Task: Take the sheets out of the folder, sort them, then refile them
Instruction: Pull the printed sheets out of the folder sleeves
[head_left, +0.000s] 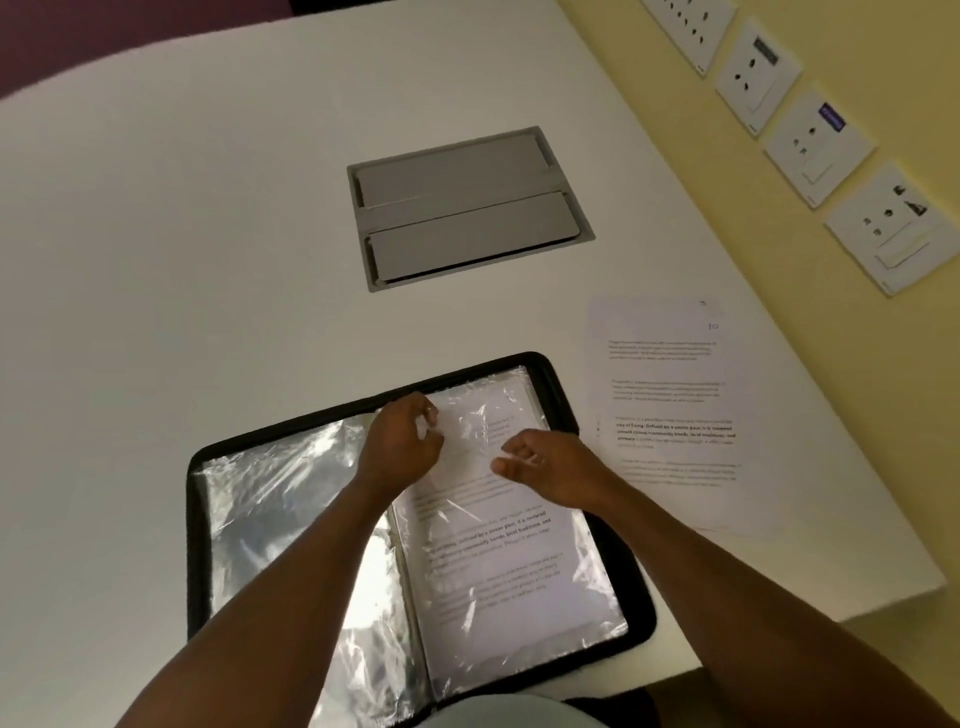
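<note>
1. On the white table lies an open black zip display folder, its clear plastic sleeves spread flat so both pages face up.
2. Left hand sits at the top of the right-hand sleeve, fingers curled and apparently pinching the plastic edge, probably to hold the mouth of the pocket open.
3. Right hand hovers just beside it over the printed sheet inside that sleeve, fingers loosely bent; whether it has hold of the paper I cannot tell.
4. A loose printed sheet, marked "10" in its corner, lies right of the folder, touching its edge, presumably set aside for sorting.
5. The left-hand sleeve looks empty.
6. Removal appears partway through.
</note>
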